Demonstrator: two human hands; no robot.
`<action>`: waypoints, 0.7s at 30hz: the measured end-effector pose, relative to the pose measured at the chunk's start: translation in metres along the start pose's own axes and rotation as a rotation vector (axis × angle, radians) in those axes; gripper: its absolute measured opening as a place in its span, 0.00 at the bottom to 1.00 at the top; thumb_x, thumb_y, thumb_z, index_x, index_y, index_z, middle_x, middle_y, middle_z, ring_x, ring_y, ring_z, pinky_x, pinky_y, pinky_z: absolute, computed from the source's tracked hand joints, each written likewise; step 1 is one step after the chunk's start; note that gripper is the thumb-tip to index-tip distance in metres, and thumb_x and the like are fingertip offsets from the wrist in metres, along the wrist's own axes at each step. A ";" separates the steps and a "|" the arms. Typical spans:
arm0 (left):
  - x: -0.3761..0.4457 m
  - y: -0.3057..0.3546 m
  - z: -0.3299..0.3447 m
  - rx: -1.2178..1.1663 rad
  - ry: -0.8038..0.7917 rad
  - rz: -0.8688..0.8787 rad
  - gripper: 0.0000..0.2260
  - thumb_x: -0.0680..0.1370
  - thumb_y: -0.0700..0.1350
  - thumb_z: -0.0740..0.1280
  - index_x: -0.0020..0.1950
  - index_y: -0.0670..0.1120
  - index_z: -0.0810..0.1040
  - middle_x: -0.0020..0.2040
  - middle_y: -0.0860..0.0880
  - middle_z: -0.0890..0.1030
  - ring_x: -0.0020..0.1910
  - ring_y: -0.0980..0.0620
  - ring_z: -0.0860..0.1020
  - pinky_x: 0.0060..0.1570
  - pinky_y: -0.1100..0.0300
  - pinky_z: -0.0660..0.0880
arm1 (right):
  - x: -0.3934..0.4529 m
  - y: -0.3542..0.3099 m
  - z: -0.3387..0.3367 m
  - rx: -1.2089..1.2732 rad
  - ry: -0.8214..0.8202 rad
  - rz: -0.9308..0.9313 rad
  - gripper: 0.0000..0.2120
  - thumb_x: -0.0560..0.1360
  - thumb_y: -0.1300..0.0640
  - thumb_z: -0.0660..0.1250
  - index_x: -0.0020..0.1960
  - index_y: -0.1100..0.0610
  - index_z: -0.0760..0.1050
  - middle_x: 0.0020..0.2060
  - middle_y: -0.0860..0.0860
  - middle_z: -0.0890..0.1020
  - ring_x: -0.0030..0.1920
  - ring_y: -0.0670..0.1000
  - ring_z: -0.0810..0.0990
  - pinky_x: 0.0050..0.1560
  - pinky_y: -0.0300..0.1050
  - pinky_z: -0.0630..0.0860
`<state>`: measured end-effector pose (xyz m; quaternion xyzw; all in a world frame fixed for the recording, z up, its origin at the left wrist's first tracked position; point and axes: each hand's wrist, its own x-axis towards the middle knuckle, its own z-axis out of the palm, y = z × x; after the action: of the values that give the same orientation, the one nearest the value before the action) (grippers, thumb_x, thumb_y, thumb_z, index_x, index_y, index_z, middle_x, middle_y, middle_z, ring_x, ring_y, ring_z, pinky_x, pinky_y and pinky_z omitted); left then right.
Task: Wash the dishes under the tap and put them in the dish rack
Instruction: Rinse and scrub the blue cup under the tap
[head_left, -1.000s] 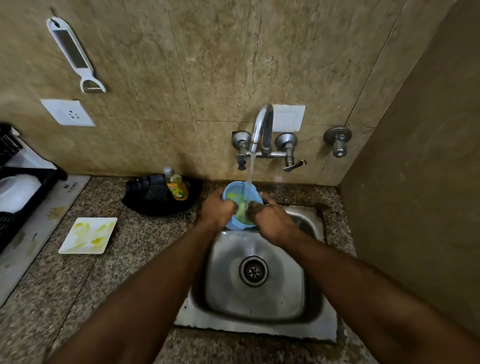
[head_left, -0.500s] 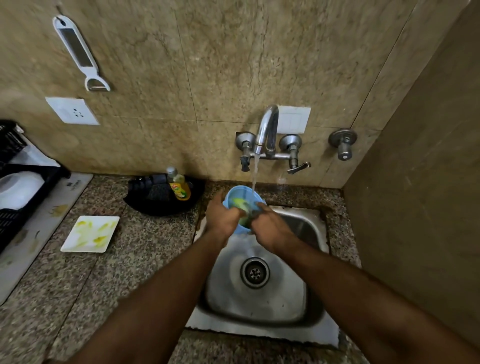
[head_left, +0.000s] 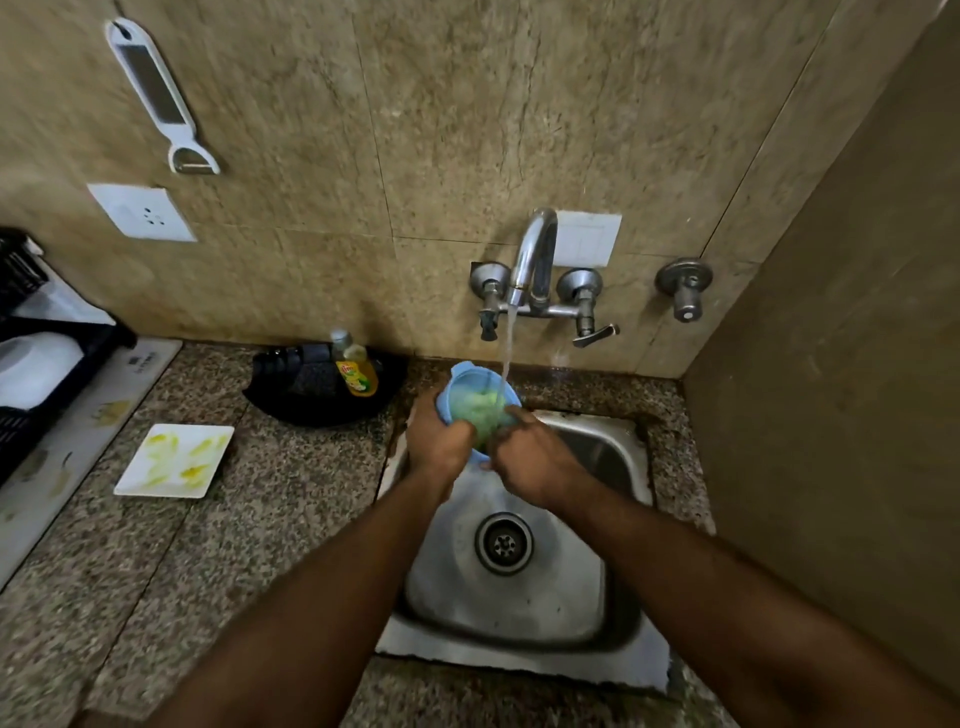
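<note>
Sink (head_left: 597, 644) | left hand (head_left: 439, 441) grips blue bowl (head_left: 467, 395) | right hand (head_left: 535, 457) fingers inside, curl unclear

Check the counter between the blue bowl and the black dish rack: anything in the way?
Between the blue plastic bowl and the black dish rack, a stained white square plate lies flat on the granite counter; a black tray with a yellow soap bottle stands near the wall.

Bowl (head_left: 480, 402) under tap (head_left: 535, 260), over sink (head_left: 613, 452); plate (head_left: 174, 460) on counter (head_left: 270, 519) left.
</note>
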<state>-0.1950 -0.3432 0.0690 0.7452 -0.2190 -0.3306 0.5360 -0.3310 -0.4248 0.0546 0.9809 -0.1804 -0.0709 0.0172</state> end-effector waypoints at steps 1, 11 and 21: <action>0.004 -0.002 -0.004 0.040 -0.049 -0.034 0.24 0.59 0.41 0.64 0.55 0.47 0.83 0.48 0.48 0.85 0.46 0.48 0.83 0.41 0.60 0.79 | -0.004 0.005 0.002 0.000 0.026 -0.026 0.17 0.79 0.44 0.64 0.58 0.54 0.84 0.52 0.53 0.86 0.60 0.55 0.82 0.81 0.55 0.55; -0.007 -0.006 0.003 -0.098 0.062 -0.035 0.29 0.58 0.42 0.70 0.59 0.55 0.81 0.50 0.53 0.85 0.47 0.52 0.84 0.45 0.54 0.83 | 0.004 -0.004 -0.011 -0.052 -0.005 0.058 0.15 0.79 0.57 0.61 0.60 0.54 0.82 0.55 0.51 0.86 0.64 0.52 0.80 0.81 0.49 0.43; 0.002 0.002 -0.006 -0.076 -0.156 -0.209 0.18 0.64 0.33 0.72 0.49 0.48 0.85 0.46 0.44 0.87 0.43 0.43 0.85 0.37 0.57 0.79 | -0.003 0.008 -0.011 -0.124 -0.055 0.032 0.19 0.81 0.56 0.61 0.70 0.53 0.77 0.66 0.52 0.81 0.74 0.50 0.71 0.80 0.50 0.39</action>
<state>-0.1891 -0.3414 0.0714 0.7152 -0.1685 -0.4499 0.5076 -0.3349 -0.4313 0.0668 0.9726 -0.1916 -0.1087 0.0739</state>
